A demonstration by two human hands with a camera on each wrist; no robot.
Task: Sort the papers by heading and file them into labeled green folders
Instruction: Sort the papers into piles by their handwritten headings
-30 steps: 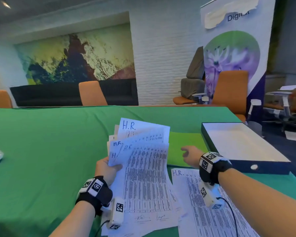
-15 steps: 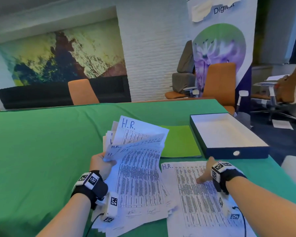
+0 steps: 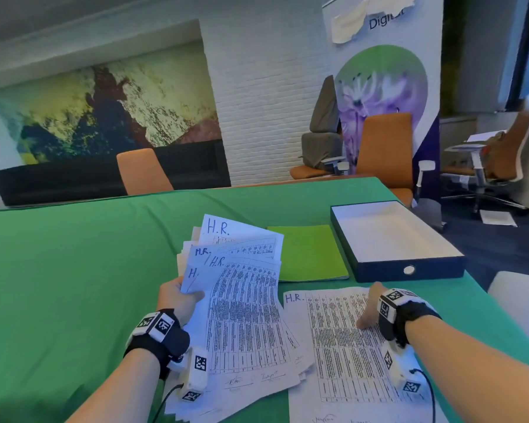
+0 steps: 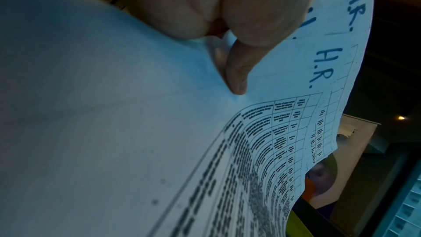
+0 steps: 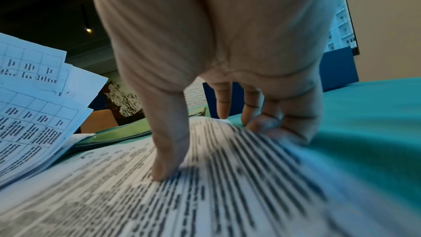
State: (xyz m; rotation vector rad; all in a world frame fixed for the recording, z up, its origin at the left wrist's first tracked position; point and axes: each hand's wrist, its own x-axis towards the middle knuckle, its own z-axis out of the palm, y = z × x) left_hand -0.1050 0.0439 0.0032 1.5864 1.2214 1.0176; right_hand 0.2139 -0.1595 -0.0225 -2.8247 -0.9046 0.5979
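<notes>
My left hand (image 3: pixel 177 300) grips a fanned stack of printed sheets (image 3: pixel 242 315) headed "H.R." and holds it tilted above the green table. In the left wrist view its thumb (image 4: pixel 237 71) lies on the top sheet (image 4: pixel 273 132), the fingers hidden behind. One loose H.R. sheet (image 3: pixel 333 361) lies flat to the right. My right hand (image 3: pixel 368 306) is on that sheet's upper right part. Its thumb (image 5: pixel 168 150) presses the loose sheet (image 5: pixel 182 205), its fingers catch the right edge, and the paper bows up between them. A closed green folder (image 3: pixel 309 254) lies just beyond the papers.
A shallow dark box (image 3: pixel 379 271) with a white inside stands at the table's right edge, behind the loose sheet. Green cloth (image 3: pixel 74 285) covers the table, bare to the left. Orange chairs (image 3: pixel 144 172) stand along the far side, and a banner (image 3: pixel 382 87) stands behind.
My right hand came back from near the green folder and settled on the loose sheet, then slid toward its right edge. The left hand kept holding the fanned stack.
</notes>
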